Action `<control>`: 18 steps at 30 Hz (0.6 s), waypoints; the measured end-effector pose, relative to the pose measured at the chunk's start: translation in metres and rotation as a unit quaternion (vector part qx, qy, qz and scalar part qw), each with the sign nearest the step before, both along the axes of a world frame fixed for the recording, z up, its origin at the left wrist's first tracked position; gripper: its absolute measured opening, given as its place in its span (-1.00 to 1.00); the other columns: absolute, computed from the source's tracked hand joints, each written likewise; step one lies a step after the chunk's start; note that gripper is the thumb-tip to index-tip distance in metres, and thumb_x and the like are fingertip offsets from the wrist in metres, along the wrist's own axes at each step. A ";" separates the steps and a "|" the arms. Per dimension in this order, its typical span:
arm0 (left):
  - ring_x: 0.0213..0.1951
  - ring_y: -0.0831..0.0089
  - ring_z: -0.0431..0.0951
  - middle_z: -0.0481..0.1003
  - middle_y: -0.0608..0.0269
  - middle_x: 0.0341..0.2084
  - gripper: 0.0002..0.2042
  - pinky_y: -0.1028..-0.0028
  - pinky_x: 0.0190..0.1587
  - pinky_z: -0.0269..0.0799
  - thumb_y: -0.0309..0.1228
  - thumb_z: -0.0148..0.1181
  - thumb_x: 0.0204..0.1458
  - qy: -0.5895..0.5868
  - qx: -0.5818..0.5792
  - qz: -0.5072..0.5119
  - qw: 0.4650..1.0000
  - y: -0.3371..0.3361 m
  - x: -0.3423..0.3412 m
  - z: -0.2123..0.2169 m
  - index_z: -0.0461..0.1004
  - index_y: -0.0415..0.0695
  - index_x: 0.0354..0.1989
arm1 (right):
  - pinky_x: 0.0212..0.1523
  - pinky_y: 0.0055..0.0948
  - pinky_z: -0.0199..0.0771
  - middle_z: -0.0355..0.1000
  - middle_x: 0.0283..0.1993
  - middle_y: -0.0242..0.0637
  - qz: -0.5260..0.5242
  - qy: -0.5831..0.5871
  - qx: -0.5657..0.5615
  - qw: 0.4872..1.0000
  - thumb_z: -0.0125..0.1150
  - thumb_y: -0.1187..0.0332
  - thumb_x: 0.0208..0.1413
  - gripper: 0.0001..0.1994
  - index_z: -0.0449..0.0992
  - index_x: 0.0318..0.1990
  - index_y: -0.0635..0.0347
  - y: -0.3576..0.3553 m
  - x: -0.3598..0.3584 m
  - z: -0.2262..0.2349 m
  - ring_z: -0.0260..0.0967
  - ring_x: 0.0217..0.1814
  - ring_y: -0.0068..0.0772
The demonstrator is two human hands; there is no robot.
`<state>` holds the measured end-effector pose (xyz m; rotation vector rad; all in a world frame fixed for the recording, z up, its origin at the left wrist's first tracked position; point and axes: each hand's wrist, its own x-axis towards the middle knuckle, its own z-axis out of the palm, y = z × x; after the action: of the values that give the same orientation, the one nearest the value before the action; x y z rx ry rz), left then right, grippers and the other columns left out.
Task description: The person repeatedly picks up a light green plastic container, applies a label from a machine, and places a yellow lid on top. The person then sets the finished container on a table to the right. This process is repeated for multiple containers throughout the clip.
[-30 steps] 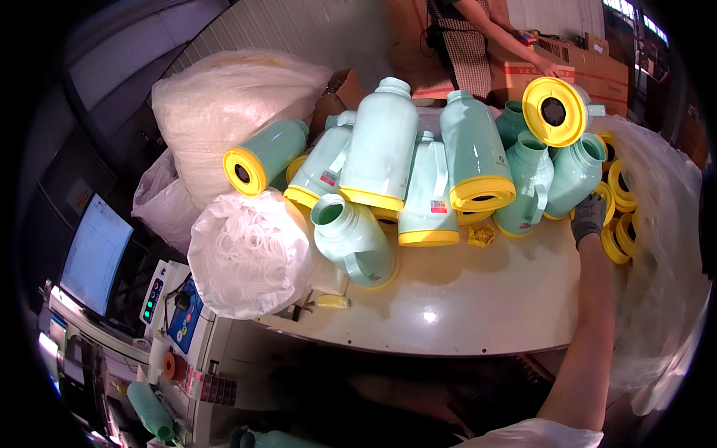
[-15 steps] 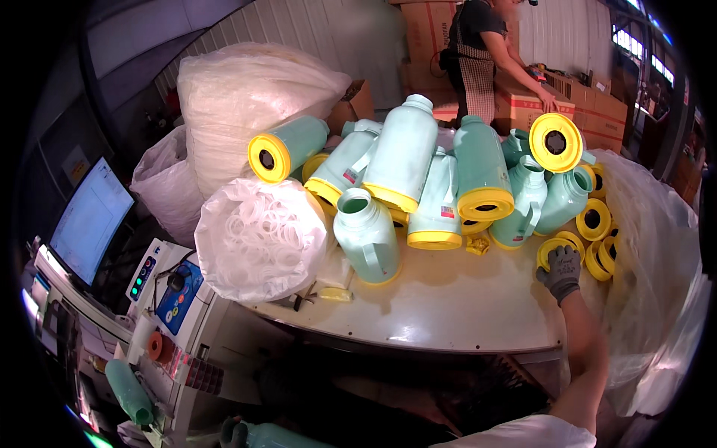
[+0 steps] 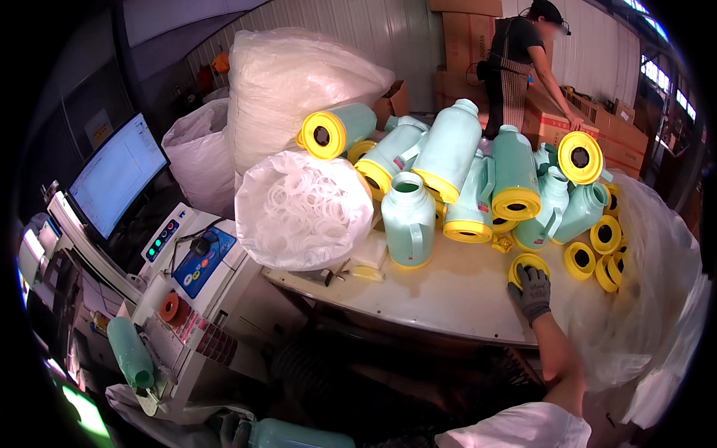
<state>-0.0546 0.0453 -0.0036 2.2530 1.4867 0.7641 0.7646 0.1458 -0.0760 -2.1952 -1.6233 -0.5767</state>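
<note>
My right hand, in a grey glove, lies on the pale tabletop with its fingers over a yellow base ring. More yellow rings lie just right of it. Behind them is a heap of mint-green flask bodies with yellow bottoms, one of which stands upright. At the lower edge my gloved left hand holds another mint-green flask body; most of that hand is hidden.
A clear bag of white rings sits on the table's left part. Left of it are a machine control panel and a lit monitor. Big white sacks stand behind. Another person works at cardboard boxes.
My right hand has drawn back from the ring pile at the right toward me and leftward, and now covers one yellow ring. The view has tilted down.
</note>
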 end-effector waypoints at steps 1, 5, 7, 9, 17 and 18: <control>0.13 0.16 0.54 0.52 -0.06 0.13 -0.72 0.17 0.17 0.50 -0.51 0.09 0.42 -0.026 0.012 0.032 0.999 -0.008 -0.004 -0.005 0.44 -0.29 0.24 | 0.17 0.07 0.41 0.48 -0.04 -0.09 -0.008 0.013 0.023 1.000 0.45 0.11 0.06 -0.41 0.58 0.25 0.12 0.001 -0.004 0.002 0.39 0.08 0.07; 0.14 0.03 0.54 0.53 -0.11 0.15 -0.70 0.09 0.20 0.50 -0.40 0.10 0.39 -0.499 -0.099 0.293 0.810 -0.031 -0.009 -0.024 0.46 -0.25 0.21 | 0.10 -0.01 0.47 0.49 -0.12 -0.08 0.004 0.146 0.093 0.985 0.47 0.18 0.07 -0.46 0.62 0.20 0.22 0.010 -0.048 0.036 0.40 0.01 0.05; 0.15 0.08 0.55 0.54 -0.04 0.15 -0.66 0.11 0.23 0.49 -0.31 0.12 0.37 -0.632 -0.074 0.277 0.720 -0.033 0.006 -0.018 0.49 -0.22 0.21 | 0.07 -0.09 0.51 0.50 -0.14 -0.05 0.032 0.308 0.118 0.944 0.49 0.25 0.05 -0.50 0.65 0.13 0.30 0.014 -0.105 0.060 0.45 -0.07 0.01; 0.15 0.13 0.55 0.56 0.03 0.15 -0.62 0.13 0.26 0.47 -0.22 0.14 0.35 -0.718 -0.065 0.230 0.654 -0.029 0.022 -0.009 0.51 -0.20 0.21 | -0.01 -0.28 0.57 0.54 -0.07 -0.12 0.108 0.487 0.106 0.860 0.47 0.25 0.13 -0.51 0.63 0.17 0.32 0.028 -0.161 0.065 0.54 -0.10 -0.22; 0.09 0.23 0.59 0.61 0.11 0.09 -0.55 0.17 0.18 0.54 -0.05 -0.09 0.52 -0.763 -0.011 0.168 0.624 0.022 0.065 -0.059 0.53 -0.20 0.16 | 0.01 -0.34 0.47 0.50 -0.04 -0.13 0.419 0.590 0.129 0.678 0.27 0.35 0.30 -0.54 0.53 0.26 0.48 0.083 -0.408 0.120 0.43 -0.06 -0.30; 0.13 0.20 0.59 0.60 0.09 0.11 -0.56 0.16 0.19 0.55 -0.08 -0.09 0.53 -0.826 -0.044 0.175 0.534 0.028 0.082 -0.036 0.52 -0.21 0.18 | -0.06 -0.28 0.45 0.46 -0.13 -0.13 0.490 0.501 0.136 0.700 0.35 0.29 0.22 -0.49 0.55 0.24 0.46 0.081 -0.425 0.136 0.39 -0.14 -0.23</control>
<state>0.0276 0.0735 -0.0396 0.2460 0.7020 1.9366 0.3397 0.2265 0.0599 -0.7827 -1.5338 0.5846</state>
